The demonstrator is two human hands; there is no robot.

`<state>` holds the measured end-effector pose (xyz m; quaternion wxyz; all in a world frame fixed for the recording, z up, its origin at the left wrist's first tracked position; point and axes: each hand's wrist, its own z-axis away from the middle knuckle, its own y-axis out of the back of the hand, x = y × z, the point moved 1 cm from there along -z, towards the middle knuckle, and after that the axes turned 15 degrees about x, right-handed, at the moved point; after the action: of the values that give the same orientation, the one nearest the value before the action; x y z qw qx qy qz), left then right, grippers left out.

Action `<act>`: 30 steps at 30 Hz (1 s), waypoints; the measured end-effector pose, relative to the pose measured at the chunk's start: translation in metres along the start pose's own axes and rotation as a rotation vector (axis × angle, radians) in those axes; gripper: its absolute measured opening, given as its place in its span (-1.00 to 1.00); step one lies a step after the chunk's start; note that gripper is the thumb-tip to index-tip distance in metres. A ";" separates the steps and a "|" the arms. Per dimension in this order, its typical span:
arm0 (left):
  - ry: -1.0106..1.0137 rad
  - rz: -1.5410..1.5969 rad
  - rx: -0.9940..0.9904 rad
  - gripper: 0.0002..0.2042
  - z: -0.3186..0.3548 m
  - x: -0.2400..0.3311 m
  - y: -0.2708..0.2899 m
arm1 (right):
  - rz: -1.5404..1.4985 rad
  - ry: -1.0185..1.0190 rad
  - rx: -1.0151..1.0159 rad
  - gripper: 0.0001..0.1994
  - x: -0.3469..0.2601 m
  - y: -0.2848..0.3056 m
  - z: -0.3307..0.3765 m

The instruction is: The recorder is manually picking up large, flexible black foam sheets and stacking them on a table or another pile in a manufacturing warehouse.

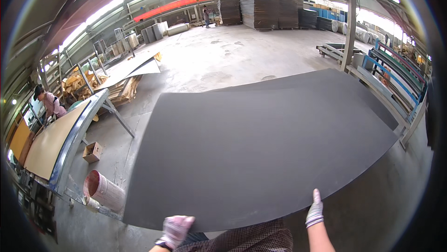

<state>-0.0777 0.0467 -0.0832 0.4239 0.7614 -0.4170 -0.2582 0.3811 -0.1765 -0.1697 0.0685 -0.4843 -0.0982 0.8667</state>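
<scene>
Large, thin, dark grey rectangular sheet [265, 154], smooth and matt, held out flat and low over the concrete floor [219, 56] of a wide workshop hall, filling the middle of the view and reaching away toward the far right. Near edge of the sheet gripped by both gloved hands, well apart from each other: left hand [176, 230] in a pale knitted glove with a dark wristwatch at the wrist, closed over the edge near the lower left corner; right hand [315, 211] in a matching glove, fingers laid up along the edge further right, clamped on the same sheet. Checked sleeve or shirt front just below the sheet between the two forearms. To the left, beside the sheet's corner, a pinkish-red cylindrical bucket [103, 189] lying on the floor, and near it a small open brown cardboard box [92, 151]. Further left, a slanted metal-framed stand carrying a tan wooden board [51, 144], with another person in a pink top [50, 103] at its far end. Beyond, loose pale panels [132, 68] leaning on a pile of scrap wood. At the back of the hall, tall dark stacks of sheets [270, 7]. Along the right, a blue-painted metal rack [396, 80].
</scene>
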 end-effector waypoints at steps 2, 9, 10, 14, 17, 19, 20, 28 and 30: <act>0.201 -0.229 -0.007 -0.79 0.066 -0.057 -0.008 | 0.081 0.020 0.233 -0.26 -0.004 0.012 -0.035; 0.176 -0.015 0.214 -0.84 -0.023 -0.043 -0.014 | -0.042 -0.154 0.244 -0.26 0.008 0.018 -0.149; 0.171 0.032 0.178 -0.85 -0.045 -0.034 -0.019 | -0.130 -0.246 0.189 -0.29 0.014 0.017 -0.170; 0.166 0.040 0.134 -0.87 -0.086 -0.003 -0.086 | 0.123 -0.402 0.091 -0.60 0.043 -0.021 -0.151; 0.203 0.021 0.032 -0.88 -0.102 0.026 -0.130 | 0.207 -0.342 0.062 -0.64 0.048 -0.060 -0.119; 0.215 -0.019 -0.052 -0.88 -0.105 0.042 -0.160 | 0.457 -0.281 0.059 -0.53 0.052 -0.060 -0.130; 0.222 -0.044 -0.103 -0.87 -0.105 0.049 -0.173 | 0.694 -0.212 0.053 -0.41 0.055 -0.062 -0.137; 0.342 -0.012 -0.247 -0.84 -0.082 0.058 -0.210 | 1.243 -0.185 -0.039 -0.13 0.081 -0.073 -0.159; 0.402 -0.010 -0.299 -0.84 -0.076 0.055 -0.209 | 1.559 -0.069 -0.164 -0.12 0.080 -0.084 -0.140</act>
<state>0.0945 0.0934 -0.2271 0.6050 0.7283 -0.2778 -0.1627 0.4607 -0.0637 -0.2872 -0.5987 -0.3896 0.2045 0.6692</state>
